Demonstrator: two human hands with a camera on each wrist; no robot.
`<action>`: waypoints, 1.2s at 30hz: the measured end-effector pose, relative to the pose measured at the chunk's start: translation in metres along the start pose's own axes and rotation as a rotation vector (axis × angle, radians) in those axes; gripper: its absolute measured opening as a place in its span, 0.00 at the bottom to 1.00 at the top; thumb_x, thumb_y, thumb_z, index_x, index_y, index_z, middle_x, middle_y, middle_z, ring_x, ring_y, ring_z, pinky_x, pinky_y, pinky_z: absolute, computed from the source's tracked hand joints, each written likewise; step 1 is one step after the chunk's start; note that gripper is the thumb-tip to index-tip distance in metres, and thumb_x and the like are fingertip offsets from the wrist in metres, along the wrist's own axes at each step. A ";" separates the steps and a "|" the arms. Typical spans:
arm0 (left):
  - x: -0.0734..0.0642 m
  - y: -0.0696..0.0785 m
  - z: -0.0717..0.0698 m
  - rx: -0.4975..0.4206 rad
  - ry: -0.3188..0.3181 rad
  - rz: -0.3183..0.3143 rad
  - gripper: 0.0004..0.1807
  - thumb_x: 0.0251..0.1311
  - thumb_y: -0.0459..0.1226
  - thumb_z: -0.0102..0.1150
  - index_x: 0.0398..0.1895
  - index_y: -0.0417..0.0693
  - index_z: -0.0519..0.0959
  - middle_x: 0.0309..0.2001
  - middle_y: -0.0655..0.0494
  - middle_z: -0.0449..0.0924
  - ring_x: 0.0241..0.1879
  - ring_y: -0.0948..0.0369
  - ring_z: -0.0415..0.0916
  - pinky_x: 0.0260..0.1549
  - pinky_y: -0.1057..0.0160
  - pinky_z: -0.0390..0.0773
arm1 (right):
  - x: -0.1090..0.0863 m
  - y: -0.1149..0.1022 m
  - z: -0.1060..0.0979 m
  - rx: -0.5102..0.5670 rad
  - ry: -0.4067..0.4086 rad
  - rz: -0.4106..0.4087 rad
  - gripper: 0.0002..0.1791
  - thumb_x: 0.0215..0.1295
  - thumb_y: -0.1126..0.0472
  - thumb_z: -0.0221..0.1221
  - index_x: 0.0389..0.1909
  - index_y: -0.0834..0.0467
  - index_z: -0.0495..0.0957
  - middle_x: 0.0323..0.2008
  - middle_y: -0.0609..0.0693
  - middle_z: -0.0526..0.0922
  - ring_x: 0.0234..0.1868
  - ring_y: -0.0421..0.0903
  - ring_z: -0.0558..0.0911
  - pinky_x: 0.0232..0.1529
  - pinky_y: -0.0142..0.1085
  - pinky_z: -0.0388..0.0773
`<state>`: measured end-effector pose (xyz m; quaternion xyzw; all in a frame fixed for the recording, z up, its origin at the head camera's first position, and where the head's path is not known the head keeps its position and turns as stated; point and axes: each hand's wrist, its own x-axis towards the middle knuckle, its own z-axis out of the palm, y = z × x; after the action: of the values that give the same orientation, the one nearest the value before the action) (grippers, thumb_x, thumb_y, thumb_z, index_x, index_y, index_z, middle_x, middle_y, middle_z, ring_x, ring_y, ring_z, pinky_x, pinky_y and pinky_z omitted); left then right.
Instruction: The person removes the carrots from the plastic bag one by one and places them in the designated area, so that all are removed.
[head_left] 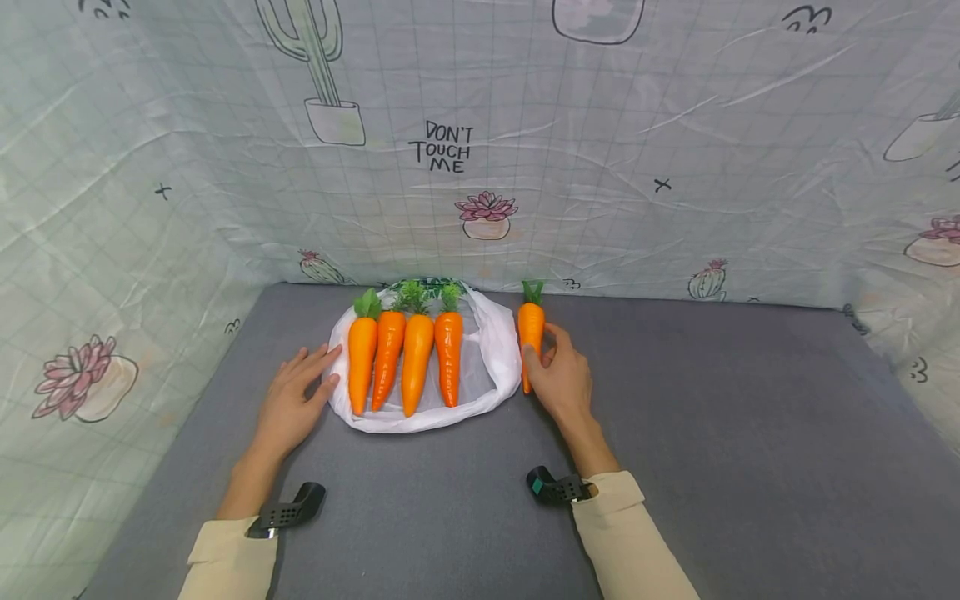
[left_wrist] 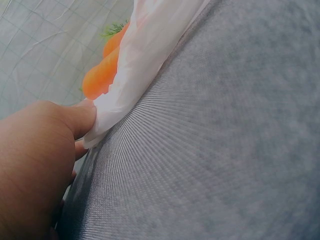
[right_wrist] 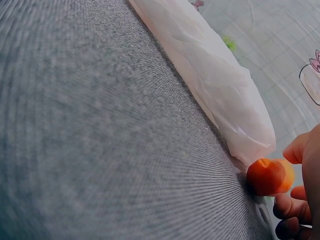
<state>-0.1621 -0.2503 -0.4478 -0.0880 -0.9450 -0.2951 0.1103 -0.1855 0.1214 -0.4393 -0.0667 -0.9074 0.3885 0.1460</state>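
Note:
Several orange carrots with green tops lie side by side on an opened white plastic bag, its rim rolled up around them. At the bag's left edge my left hand rests with fingers spread, thumb and index fingertip touching the rim. Just right of the bag, a separate carrot lies with its leaves pointing away. My right hand has its thumb over that carrot and its fingers along the right side. In the right wrist view, the carrot's tip shows between thumb and fingers.
The carrots and bag lie on a dark grey tabletop. A pale printed cloth with cactus drawings hangs behind the table and along its sides, close beyond the bag.

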 end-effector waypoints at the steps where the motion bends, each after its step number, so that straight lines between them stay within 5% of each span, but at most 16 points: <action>1: 0.000 0.000 0.000 0.002 0.000 -0.002 0.24 0.66 0.40 0.55 0.66 0.48 0.70 0.65 0.38 0.66 0.67 0.36 0.52 0.64 0.34 0.43 | 0.000 0.000 0.000 0.003 0.004 -0.001 0.28 0.62 0.48 0.56 0.61 0.55 0.71 0.23 0.49 0.72 0.21 0.48 0.71 0.22 0.39 0.64; 20: 0.000 -0.003 0.002 -0.003 0.005 -0.015 0.25 0.66 0.40 0.56 0.66 0.50 0.70 0.65 0.39 0.66 0.68 0.37 0.52 0.65 0.35 0.42 | 0.002 -0.009 -0.008 0.064 0.068 -0.061 0.27 0.63 0.48 0.59 0.59 0.57 0.72 0.23 0.50 0.74 0.23 0.48 0.72 0.25 0.38 0.67; 36: -0.001 -0.002 0.002 -0.005 0.009 0.000 0.25 0.66 0.41 0.55 0.66 0.48 0.70 0.65 0.39 0.66 0.68 0.36 0.52 0.65 0.35 0.43 | -0.006 -0.037 -0.009 0.102 0.052 -0.154 0.27 0.63 0.51 0.60 0.60 0.58 0.71 0.24 0.50 0.76 0.25 0.48 0.74 0.29 0.39 0.71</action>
<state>-0.1624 -0.2509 -0.4513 -0.0870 -0.9437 -0.2980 0.1145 -0.1776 0.1009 -0.4084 0.0007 -0.8846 0.4200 0.2024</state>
